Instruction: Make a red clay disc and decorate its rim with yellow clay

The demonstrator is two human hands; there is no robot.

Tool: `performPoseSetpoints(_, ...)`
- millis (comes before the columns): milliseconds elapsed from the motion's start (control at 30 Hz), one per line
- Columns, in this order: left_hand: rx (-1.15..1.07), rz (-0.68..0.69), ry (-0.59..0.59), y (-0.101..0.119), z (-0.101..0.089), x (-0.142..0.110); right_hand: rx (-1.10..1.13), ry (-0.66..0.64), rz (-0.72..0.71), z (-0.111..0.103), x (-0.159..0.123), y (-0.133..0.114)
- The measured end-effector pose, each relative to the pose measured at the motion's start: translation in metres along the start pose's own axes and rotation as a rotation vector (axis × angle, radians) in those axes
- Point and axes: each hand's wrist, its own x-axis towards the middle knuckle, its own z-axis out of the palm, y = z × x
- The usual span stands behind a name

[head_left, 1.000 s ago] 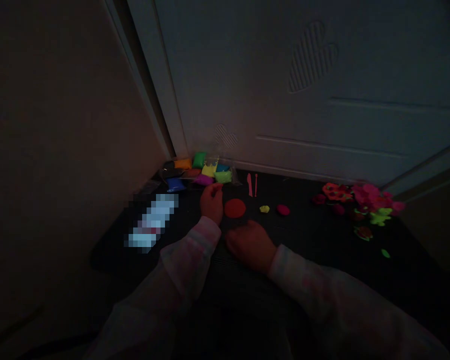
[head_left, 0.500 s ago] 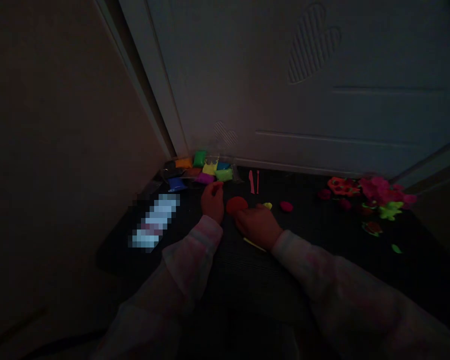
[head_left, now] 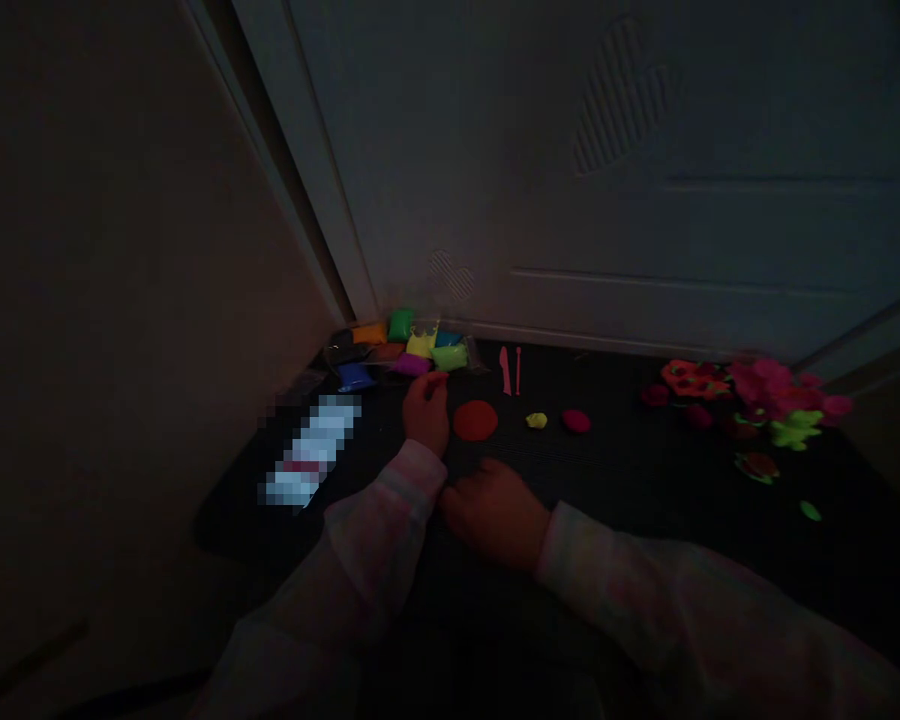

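Note:
My left hand [head_left: 426, 415] is closed in a pinch just left of a flat round orange-red clay disc [head_left: 475, 420]; what its fingertips hold, if anything, I cannot make out. Below the disc, my right hand [head_left: 499, 515] is curled with its fingers pointing down at the dark table. It covers the spot where a thin yellow strip lay, so I cannot tell whether the strip is in its fingers or under it. To the right of the disc sit a small yellow clay lump [head_left: 536, 421] and a magenta clay oval [head_left: 576, 421].
Packets of coloured clay [head_left: 421, 345] lie at the back left. A pink plastic knife [head_left: 505, 371] and a thin pink stick [head_left: 518, 371] lie side by side. A bright pixelated rectangle [head_left: 315, 450] is on the left. Pink and green clay shapes [head_left: 772, 390] cluster at right.
My right hand has come off the orange-red disc and moved down towards me, over the place of the yellow strip, which is now out of sight. My left hand has barely moved.

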Motion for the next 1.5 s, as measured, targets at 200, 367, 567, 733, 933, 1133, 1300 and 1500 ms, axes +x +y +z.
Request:
performPoseSetpoints(200,-0.006,-0.021,0.004,-0.001,0.0,0.001,-0.039,0.033,0.176,0.0,-0.001,0.004)
performPoseSetpoints(367,-0.028,-0.035,0.009,-0.002,0.001,0.002,-0.011,-0.01,0.094,-0.001,-0.001,0.002)
performPoseSetpoints(567,-0.034,-0.059,0.012,0.001,0.001,0.0,0.038,-0.042,0.039,-0.001,0.0,0.002)
performPoseSetpoints(733,-0.035,-0.043,0.008,0.001,0.001,0.0,-0.051,0.012,0.226,-0.003,0.003,0.006)
performPoseSetpoints(933,-0.018,-0.04,0.004,0.0,0.001,0.001,0.033,-0.051,-0.009,-0.002,0.003,0.002)
performPoseSetpoints(1133,0.006,-0.042,0.012,-0.001,0.0,0.001,-0.007,-0.006,0.126,0.0,0.004,0.003)
performPoseSetpoints(1300,0.036,0.012,-0.018,0.001,-0.001,0.002,0.069,0.126,0.218,-0.019,0.001,0.005)
performPoseSetpoints(1500,0.128,0.286,-0.344,0.02,-0.028,-0.016,0.388,0.268,0.477,-0.054,-0.038,0.037)
